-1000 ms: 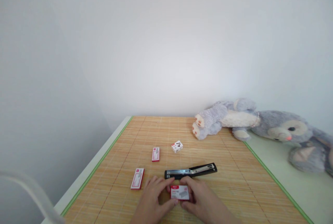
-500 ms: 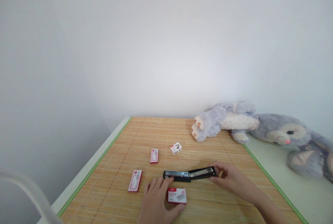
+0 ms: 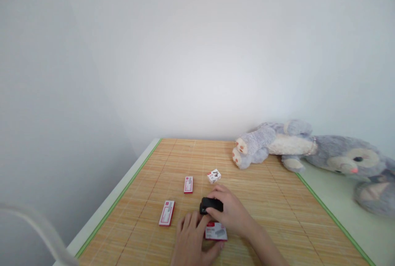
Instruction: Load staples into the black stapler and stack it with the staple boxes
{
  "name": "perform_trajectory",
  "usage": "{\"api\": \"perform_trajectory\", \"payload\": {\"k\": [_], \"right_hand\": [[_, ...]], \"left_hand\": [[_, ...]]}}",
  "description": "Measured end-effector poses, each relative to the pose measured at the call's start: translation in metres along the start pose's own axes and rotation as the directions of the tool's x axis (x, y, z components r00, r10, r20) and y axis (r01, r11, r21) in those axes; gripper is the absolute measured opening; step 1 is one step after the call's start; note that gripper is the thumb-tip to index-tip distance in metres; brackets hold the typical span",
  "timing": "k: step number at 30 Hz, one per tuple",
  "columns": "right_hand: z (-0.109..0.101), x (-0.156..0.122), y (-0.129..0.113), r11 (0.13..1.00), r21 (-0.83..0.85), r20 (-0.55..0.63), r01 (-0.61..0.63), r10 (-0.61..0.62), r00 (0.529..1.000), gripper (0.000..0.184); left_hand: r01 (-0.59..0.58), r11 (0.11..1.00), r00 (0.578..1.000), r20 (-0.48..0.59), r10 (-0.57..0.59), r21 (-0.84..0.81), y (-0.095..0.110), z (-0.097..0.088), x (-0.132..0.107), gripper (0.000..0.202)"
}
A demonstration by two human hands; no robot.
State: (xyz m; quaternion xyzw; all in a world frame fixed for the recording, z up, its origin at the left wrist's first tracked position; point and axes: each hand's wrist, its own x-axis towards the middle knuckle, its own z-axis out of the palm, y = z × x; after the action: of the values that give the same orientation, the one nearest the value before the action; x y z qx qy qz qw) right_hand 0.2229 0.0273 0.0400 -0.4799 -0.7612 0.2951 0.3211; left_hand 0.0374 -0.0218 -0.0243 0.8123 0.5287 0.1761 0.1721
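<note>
A black stapler (image 3: 212, 205) is folded closed on the mat in front of me. My right hand (image 3: 230, 212) grips it from the right, thumb on the near side and fingers over the far side, hiding its right end. Beside its left end, my left hand (image 3: 193, 237) lies with fingers stretched out, the index fingertip close to or touching the stapler. Between that hand's thumb and index finger is a red-and-white staple box (image 3: 216, 231), lying flat just below the stapler and partly covered at its left edge.
Two more red-and-white boxes, a nearer one (image 3: 167, 213) and a farther one (image 3: 188, 184), lie to the left. A small white box (image 3: 214, 176) sits beyond the stapler. A grey plush toy (image 3: 290, 144) lies along the back right of the bamboo mat (image 3: 247, 187).
The stapler was spread open flat; its top has been swung over to the left and is now closed. My right hand moved left with it. The view shifted slightly.
</note>
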Motion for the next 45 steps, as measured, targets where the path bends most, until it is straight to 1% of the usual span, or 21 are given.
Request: {"api": "perform_trajectory", "payload": {"k": [2,3,4,5,6,8,10,12,14,16,20,22,24,26,28,30,34,36,39,42,45], "right_hand": [[0.005,-0.001,0.005,1.000,-0.001,-0.008,-0.030,0.030,1.000,0.015],[0.005,-0.003,0.008,0.999,0.003,-0.013,-0.041,0.041,0.999,0.015],[0.003,-0.006,0.010,0.999,0.006,-0.019,-0.047,0.047,0.999,0.014],[0.000,-0.009,0.013,0.999,0.007,-0.027,-0.050,0.050,0.998,0.014],[-0.003,-0.012,0.017,0.999,0.007,-0.036,-0.051,0.051,0.998,0.014],[-0.010,-0.019,0.023,0.999,0.009,-0.048,-0.052,0.052,0.997,0.014],[-0.014,-0.025,0.029,0.998,0.017,-0.057,-0.053,0.053,0.997,0.015],[-0.015,-0.029,0.032,0.998,0.019,-0.070,-0.057,0.058,0.996,0.017],[-0.015,-0.031,0.034,0.998,0.011,-0.082,-0.062,0.063,0.995,0.018],[-0.013,-0.033,0.035,0.998,-0.004,-0.098,-0.064,0.064,0.993,0.018],[-0.008,-0.035,0.043,0.992,-0.074,-0.180,-0.098,0.083,0.980,0.021],[-0.009,-0.033,0.052,0.980,-0.118,-0.246,-0.158,0.125,0.961,0.032],[-0.013,-0.027,0.062,0.963,-0.159,-0.299,-0.219,0.164,0.940,0.047],[-0.020,-0.015,0.071,0.954,-0.187,-0.314,-0.235,0.169,0.934,0.060],[-0.027,0.003,0.077,0.960,-0.195,-0.283,-0.203,0.144,0.948,0.068],[-0.031,0.024,0.079,0.971,-0.184,-0.220,-0.154,0.112,0.969,0.068],[-0.025,0.060,0.071,0.989,-0.138,-0.044,-0.052,0.046,0.998,0.056],[-0.018,0.068,0.061,0.994,-0.108,0.038,0.002,0.002,0.999,0.048],[-0.004,0.070,0.044,0.996,-0.062,0.126,0.058,-0.050,0.991,0.033],[0.004,0.066,0.031,0.997,-0.046,0.130,0.069,-0.062,0.990,0.035],[-0.002,0.056,0.028,0.998,-0.067,0.033,0.014,-0.012,0.999,0.046]], "left_hand": [[-0.035,0.999,0.999,0.013,0.035,0.002,0.000,0.002,-0.004,0.043],[-0.030,0.999,0.999,-0.018,0.030,0.015,-0.001,0.003,-0.008,0.039],[-0.002,0.999,0.997,-0.081,0.005,0.035,-0.004,0.004,-0.011,0.037],[0.050,0.997,0.984,-0.173,-0.039,0.058,-0.007,0.004,-0.015,0.034],[0.117,0.990,0.957,-0.276,-0.092,0.075,-0.011,0.002,-0.019,0.030],[0.244,0.966,0.878,-0.442,-0.183,0.085,-0.023,-0.003,-0.025,0.023],[0.334,0.941,0.818,-0.514,-0.258,0.060,-0.037,-0.011,-0.026,0.024],[0.371,0.929,0.795,-0.522,-0.309,0.015,-0.050,-0.016,-0.023,0.033],[0.349,0.937,0.806,-0.505,-0.309,-0.017,-0.057,-0.017,-0.015,0.044],[0.301,0.953,0.826,-0.494,-0.270,-0.017,-0.058,-0.014,-0.006,0.051],[0.223,0.974,0.871,-0.456,-0.183,0.033,-0.043,-0.005,0.012,0.062],[0.207,0.976,0.891,-0.425,-0.159,0.070,-0.034,-0.003,0.020,0.065],[0.214,0.970,0.900,-0.410,-0.151,0.112,-0.028,-0.003,0.027,0.065],[0.224,0.962,0.906,-0.397,-0.147,0.156,-0.026,-0.003,0.032,0.063],[0.225,0.957,0.914,-0.380,-0.142,0.184,-0.026,-0.004,0.034,0.061],[0.217,0.958,0.921,-0.366,-0.137,0.186,-0.027,-0.005,0.035,0.061],[0.183,0.969,0.927,-0.357,-0.113,0.169,-0.027,-0.008,0.033,0.064],[0.164,0.973,0.932,-0.350,-0.099,0.162,-0.026,-0.008,0.032,0.067],[0.134,0.975,0.938,-0.340,-0.067,0.178,-0.025,-0.008,0.032,0.070],[0.112,0.969,0.944,-0.330,-0.034,0.219,-0.025,-0.008,0.031,0.067],[0.118,0.967,0.939,-0.343,-0.033,0.228,-0.025,-0.008,0.030,0.061]]}}
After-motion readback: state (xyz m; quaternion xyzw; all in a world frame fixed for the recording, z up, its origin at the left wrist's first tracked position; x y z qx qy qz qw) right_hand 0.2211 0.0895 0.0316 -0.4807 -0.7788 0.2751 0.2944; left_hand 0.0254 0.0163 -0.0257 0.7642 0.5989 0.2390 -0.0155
